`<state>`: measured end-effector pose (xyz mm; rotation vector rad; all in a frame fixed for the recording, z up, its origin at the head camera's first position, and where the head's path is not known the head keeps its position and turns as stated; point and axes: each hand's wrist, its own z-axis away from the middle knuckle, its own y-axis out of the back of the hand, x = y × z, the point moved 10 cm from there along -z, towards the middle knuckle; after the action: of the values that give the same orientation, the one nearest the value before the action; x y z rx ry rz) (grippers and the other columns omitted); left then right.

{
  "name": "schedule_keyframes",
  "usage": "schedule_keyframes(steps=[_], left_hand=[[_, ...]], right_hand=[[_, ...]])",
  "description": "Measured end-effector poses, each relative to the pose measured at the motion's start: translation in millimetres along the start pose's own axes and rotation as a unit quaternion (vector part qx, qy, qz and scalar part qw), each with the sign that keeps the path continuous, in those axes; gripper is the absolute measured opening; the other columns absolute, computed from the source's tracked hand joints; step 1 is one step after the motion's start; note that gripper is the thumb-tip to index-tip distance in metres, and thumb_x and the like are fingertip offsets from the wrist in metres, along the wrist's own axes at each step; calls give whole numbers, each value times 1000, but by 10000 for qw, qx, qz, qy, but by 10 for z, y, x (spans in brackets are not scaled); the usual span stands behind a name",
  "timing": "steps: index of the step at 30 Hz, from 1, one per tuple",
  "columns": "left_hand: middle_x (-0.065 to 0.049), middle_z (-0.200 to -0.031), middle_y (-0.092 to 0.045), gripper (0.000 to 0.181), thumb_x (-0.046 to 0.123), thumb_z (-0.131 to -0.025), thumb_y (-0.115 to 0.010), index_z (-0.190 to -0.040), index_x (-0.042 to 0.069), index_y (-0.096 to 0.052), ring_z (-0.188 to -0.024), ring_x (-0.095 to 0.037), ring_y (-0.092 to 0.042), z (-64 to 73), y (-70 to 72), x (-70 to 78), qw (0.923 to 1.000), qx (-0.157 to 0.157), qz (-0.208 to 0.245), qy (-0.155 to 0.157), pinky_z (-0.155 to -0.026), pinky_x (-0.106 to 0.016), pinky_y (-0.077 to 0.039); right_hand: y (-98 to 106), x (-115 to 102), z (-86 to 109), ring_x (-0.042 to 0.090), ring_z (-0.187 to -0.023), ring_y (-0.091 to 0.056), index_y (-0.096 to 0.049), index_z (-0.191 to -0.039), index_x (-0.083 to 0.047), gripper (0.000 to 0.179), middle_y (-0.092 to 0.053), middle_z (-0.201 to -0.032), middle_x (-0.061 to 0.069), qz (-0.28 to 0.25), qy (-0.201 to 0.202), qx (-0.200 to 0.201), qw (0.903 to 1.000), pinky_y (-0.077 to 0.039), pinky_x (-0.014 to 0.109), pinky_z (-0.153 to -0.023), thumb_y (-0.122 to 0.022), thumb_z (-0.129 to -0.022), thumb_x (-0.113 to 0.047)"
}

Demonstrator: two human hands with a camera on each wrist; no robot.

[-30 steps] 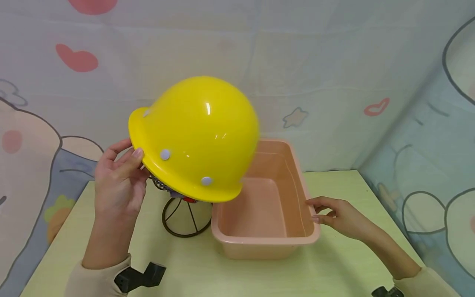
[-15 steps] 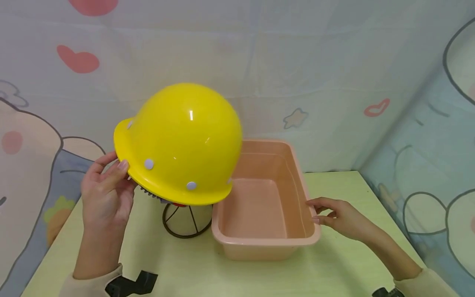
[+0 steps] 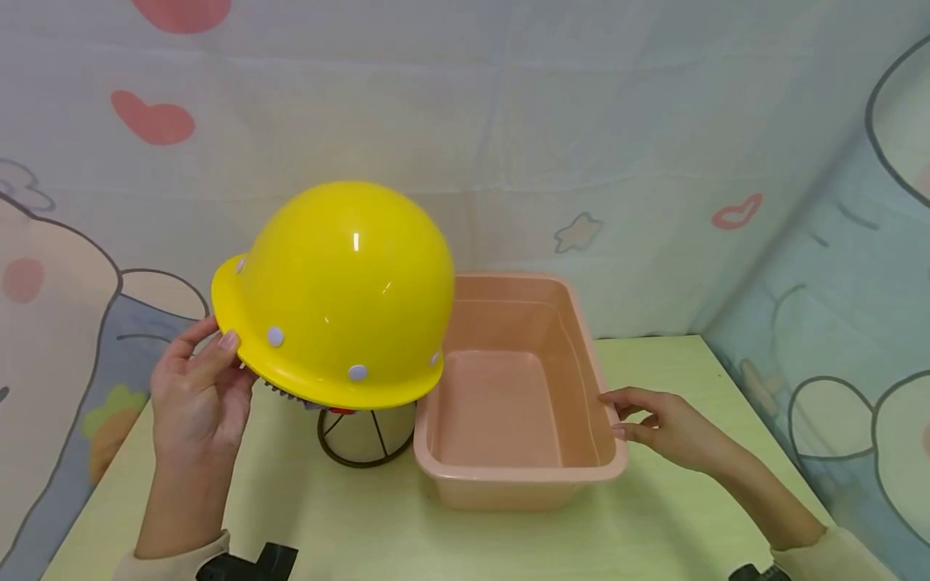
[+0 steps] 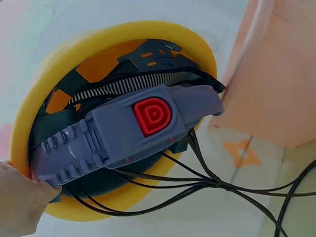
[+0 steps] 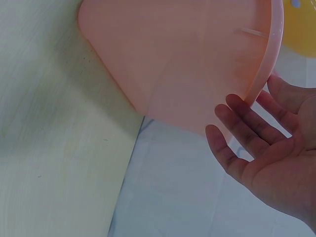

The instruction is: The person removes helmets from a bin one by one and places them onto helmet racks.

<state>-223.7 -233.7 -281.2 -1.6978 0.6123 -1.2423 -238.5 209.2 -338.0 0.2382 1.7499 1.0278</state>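
Note:
My left hand (image 3: 199, 395) grips the brim of a yellow hard hat (image 3: 349, 290) at its left end, thumb on top. The hat is raised above the table, dome up and slightly tilted, over a dark wire stand (image 3: 366, 464). The left wrist view shows the hat's inside, with a grey adjuster band (image 4: 121, 128) bearing a red button (image 4: 153, 116) and dark straps. At the right, my right hand (image 3: 668, 424) pinches the right rim of a pink plastic basin (image 3: 519, 474), whose inside holds nothing visible. The hat hides the stand's upper part.
Both stand and basin rest on a pale wooden table (image 3: 349, 524). Behind it hangs a printed cloth (image 3: 617, 121), and another printed panel (image 3: 821, 323) rises along the right side. The stand's ring is close against the basin's left side.
My left hand has carried the hard hat left and slightly down, levelling it a little and uncovering more of the basin. The right hand and basin have stayed put.

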Motion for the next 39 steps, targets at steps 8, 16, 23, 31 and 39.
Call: schedule_keyframes(steps=[8, 16, 23, 31, 39], left_hand=[[-23, -101, -59, 28, -21, -81, -50, -105, -8, -45, -72, -33, -58, -57, 98, -68, 9993, -94, 308, 210, -70, -41, -53], [-21, -104, -55, 28, -20, -83, -49, -107, -7, -46, -75, -31, -58, -82, 124, -113, 9984, -331, 188, 424, -74, -41, -52], [-19, -106, -53, 38, -18, -84, -50, -116, 1, -42, -77, -30, -60, -100, 143, -118, 9972, -465, -182, 561, -74, -40, -52], [-10, -102, -64, 33, -9, -88, -50, -119, 4, -52, -87, -23, -63, -101, 77, -74, 9810, -1178, -1405, 627, -75, -31, -53], [-6, -85, -68, 35, -3, -82, -64, -114, 8, -60, -78, -16, -65, -153, 140, -5, 9581, -929, -2659, 516, -71, -24, -52]], right_hand=[[6, -11, 1, 15, -92, -56, -55, -119, 3, 39, -61, -106, 10, -8, 24, 31, 10000, -51, 26, -66, -65, -84, -11], [7, -12, 4, 15, -91, -57, -55, -119, 3, 39, -61, -106, 10, 30, 24, 33, 10000, -51, 26, -66, -65, -84, -11], [7, -13, 6, 16, -92, -57, -55, -119, 3, 39, -61, -106, 10, 10, 2, 29, 10000, -51, 26, -66, -65, -84, -11], [11, -10, 1, 18, -92, -57, -55, -120, 3, 40, -61, -106, 10, 49, -9, 24, 10000, -51, 26, -66, -65, -84, -11], [4, -4, -5, 18, -93, -57, -55, -120, 2, 40, -60, -107, 10, 37, -14, 10, 10000, -51, 26, -66, -65, -84, -12]])
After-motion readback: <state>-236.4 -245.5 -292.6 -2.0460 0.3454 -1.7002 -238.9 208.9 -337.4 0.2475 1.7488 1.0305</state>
